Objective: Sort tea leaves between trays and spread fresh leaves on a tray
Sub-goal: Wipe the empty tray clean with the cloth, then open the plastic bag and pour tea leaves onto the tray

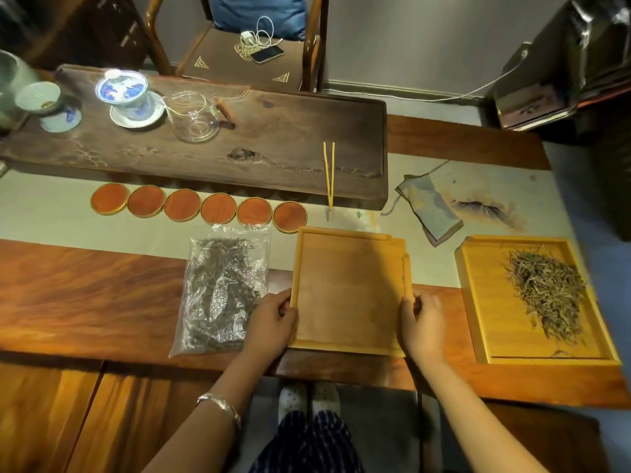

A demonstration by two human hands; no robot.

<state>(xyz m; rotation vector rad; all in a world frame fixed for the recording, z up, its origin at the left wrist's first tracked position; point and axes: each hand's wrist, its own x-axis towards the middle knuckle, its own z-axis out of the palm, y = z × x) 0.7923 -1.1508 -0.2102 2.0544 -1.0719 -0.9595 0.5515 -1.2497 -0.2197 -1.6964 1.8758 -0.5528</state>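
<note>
Gripping the bare wooden tray (pixel 348 288) by its two side rims, your left hand (pixel 273 322) curls over the left edge and your right hand (pixel 423 322) over the right, near the table's (pixel 85 295) near edge. Just left of it lies a clear bag of dark tea leaves (pixel 222 291), touching your left hand. Well to the right, a second tray (pixel 485 302) holds a pile of pale leaves (pixel 546 295). Yellow tweezers (pixel 329 175) lie farther back.
</note>
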